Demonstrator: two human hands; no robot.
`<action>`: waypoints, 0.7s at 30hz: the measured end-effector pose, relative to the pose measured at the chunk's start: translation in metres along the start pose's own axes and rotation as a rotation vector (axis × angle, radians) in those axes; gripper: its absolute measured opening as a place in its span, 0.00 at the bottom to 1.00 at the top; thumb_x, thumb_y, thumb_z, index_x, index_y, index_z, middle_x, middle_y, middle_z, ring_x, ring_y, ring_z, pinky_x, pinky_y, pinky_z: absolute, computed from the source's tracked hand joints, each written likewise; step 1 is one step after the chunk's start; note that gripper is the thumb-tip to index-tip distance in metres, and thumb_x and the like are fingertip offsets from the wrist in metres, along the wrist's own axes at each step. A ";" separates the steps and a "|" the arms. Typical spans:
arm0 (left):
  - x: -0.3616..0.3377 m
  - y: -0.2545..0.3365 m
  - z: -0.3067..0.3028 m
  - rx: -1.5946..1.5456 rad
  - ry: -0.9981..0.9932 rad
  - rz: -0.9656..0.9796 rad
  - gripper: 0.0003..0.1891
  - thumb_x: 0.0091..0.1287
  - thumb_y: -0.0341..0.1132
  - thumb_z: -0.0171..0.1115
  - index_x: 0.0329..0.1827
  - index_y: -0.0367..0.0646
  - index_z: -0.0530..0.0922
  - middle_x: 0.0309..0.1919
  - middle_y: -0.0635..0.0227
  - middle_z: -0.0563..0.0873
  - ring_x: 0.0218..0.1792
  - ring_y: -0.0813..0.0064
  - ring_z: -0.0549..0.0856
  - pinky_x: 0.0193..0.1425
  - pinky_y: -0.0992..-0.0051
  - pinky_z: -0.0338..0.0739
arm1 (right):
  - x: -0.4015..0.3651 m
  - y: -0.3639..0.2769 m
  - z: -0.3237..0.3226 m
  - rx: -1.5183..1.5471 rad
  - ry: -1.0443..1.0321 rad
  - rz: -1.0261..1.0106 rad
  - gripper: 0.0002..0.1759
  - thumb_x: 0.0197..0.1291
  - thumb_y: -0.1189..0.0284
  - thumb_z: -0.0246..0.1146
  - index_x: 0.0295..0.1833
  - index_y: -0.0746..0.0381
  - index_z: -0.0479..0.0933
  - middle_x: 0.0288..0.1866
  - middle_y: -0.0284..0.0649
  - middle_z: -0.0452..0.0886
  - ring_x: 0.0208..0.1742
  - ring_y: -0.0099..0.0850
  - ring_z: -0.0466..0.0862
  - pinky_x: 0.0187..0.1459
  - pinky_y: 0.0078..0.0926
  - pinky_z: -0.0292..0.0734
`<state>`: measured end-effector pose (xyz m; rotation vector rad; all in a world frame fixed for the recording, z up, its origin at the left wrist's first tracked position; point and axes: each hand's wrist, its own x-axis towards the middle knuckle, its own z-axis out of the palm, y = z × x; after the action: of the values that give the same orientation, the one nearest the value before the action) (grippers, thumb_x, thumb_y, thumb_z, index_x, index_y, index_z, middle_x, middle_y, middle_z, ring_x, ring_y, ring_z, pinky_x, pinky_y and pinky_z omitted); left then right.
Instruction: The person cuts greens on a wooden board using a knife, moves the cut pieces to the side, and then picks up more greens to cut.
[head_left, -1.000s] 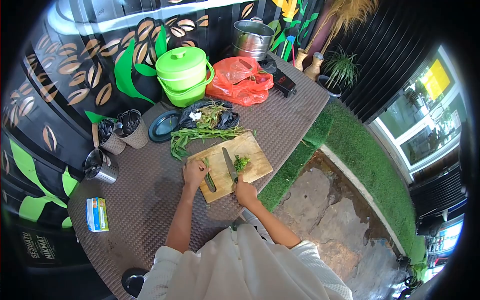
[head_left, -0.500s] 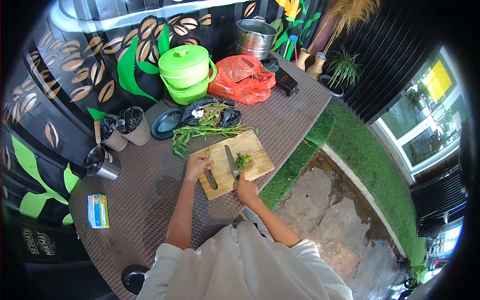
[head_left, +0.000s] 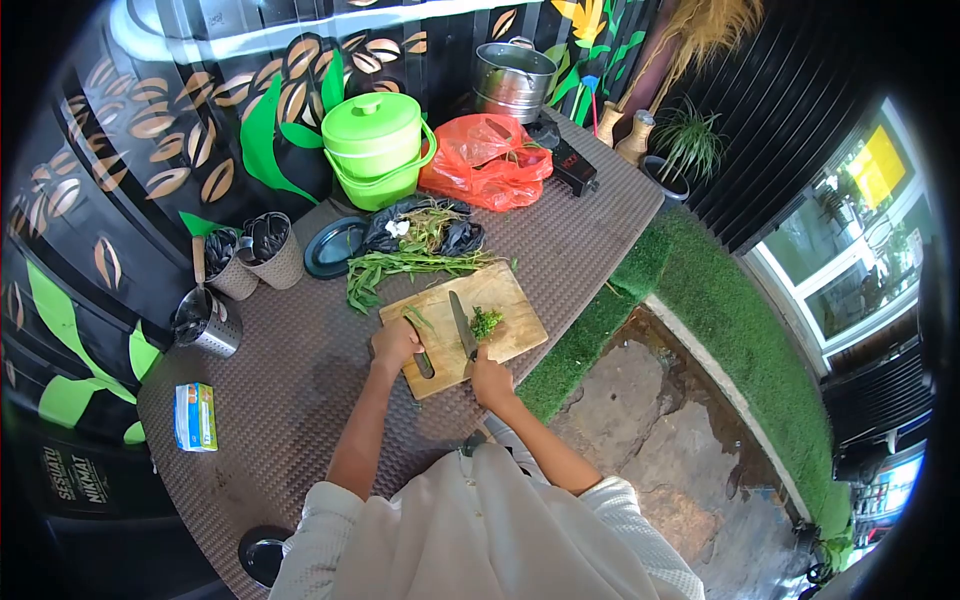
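Note:
A wooden cutting board (head_left: 515,345) lies at a slant near the table's right edge. My right hand (head_left: 490,382) is wrapped round the handle of a knife (head_left: 461,318), whose blade points away over the board. Chopped greens (head_left: 486,321) sit in a small pile just right of the blade. At the board's left side, beside its handle slot, my left hand (head_left: 397,343) is closed, with a thin green piece (head_left: 417,317) at its fingers. Long leafy stems (head_left: 420,263) lie behind the board, next to a black plastic bag (head_left: 463,237) with plant scraps.
Behind stand a green lidded container (head_left: 372,140), a red plastic bag (head_left: 485,165), a metal pot (head_left: 514,85) and a black portable stove (head_left: 573,168). To the left are a dark plate (head_left: 334,247), utensil holders (head_left: 272,255) and a small packet (head_left: 196,417).
My left hand has turned and shifted slightly, and the thin green piece now shows above its fingers over the board. My right hand and the knife have stayed nearly still.

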<state>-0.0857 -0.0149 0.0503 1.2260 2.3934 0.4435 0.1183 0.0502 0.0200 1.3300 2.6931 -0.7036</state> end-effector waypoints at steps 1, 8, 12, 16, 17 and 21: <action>0.002 -0.001 0.004 0.000 0.001 0.003 0.07 0.46 0.37 0.75 0.27 0.48 0.87 0.26 0.66 0.88 0.31 0.65 0.87 0.38 0.68 0.78 | 0.000 -0.001 -0.001 0.001 0.000 0.005 0.25 0.63 0.72 0.47 0.63 0.72 0.56 0.37 0.58 0.83 0.39 0.52 0.85 0.40 0.47 0.80; 0.003 -0.005 0.006 -0.179 0.026 -0.007 0.06 0.49 0.35 0.73 0.28 0.46 0.87 0.26 0.65 0.87 0.31 0.65 0.86 0.38 0.68 0.78 | -0.004 -0.005 -0.004 0.029 0.001 0.022 0.25 0.63 0.72 0.48 0.62 0.73 0.55 0.37 0.60 0.82 0.41 0.53 0.84 0.42 0.47 0.80; 0.008 0.002 -0.009 -0.481 0.029 0.134 0.05 0.52 0.34 0.70 0.31 0.45 0.87 0.26 0.64 0.88 0.30 0.66 0.87 0.36 0.70 0.79 | -0.003 -0.004 -0.004 0.014 -0.013 0.029 0.25 0.63 0.72 0.48 0.62 0.73 0.55 0.37 0.59 0.82 0.41 0.53 0.84 0.42 0.48 0.80; 0.013 0.019 -0.015 -0.423 0.168 0.123 0.05 0.53 0.34 0.69 0.30 0.45 0.87 0.26 0.63 0.88 0.30 0.67 0.87 0.36 0.71 0.79 | -0.005 -0.005 -0.006 0.005 -0.018 0.011 0.25 0.63 0.71 0.48 0.62 0.73 0.56 0.38 0.59 0.82 0.41 0.53 0.84 0.42 0.48 0.80; 0.015 0.020 -0.014 -0.401 0.202 0.120 0.04 0.53 0.33 0.69 0.30 0.45 0.87 0.26 0.63 0.88 0.30 0.66 0.87 0.36 0.70 0.80 | -0.006 -0.005 -0.008 0.009 -0.021 0.002 0.25 0.63 0.71 0.48 0.62 0.73 0.56 0.38 0.59 0.82 0.41 0.53 0.84 0.42 0.47 0.80; 0.019 0.021 -0.004 -0.266 0.237 -0.009 0.02 0.54 0.30 0.66 0.28 0.44 0.86 0.28 0.62 0.87 0.32 0.62 0.87 0.39 0.66 0.80 | -0.003 -0.003 -0.004 0.020 -0.013 0.011 0.26 0.64 0.70 0.48 0.63 0.73 0.55 0.39 0.59 0.82 0.42 0.53 0.84 0.43 0.47 0.79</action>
<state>-0.0835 0.0115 0.0594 1.0947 2.4294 0.9170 0.1187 0.0476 0.0252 1.3395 2.6737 -0.7375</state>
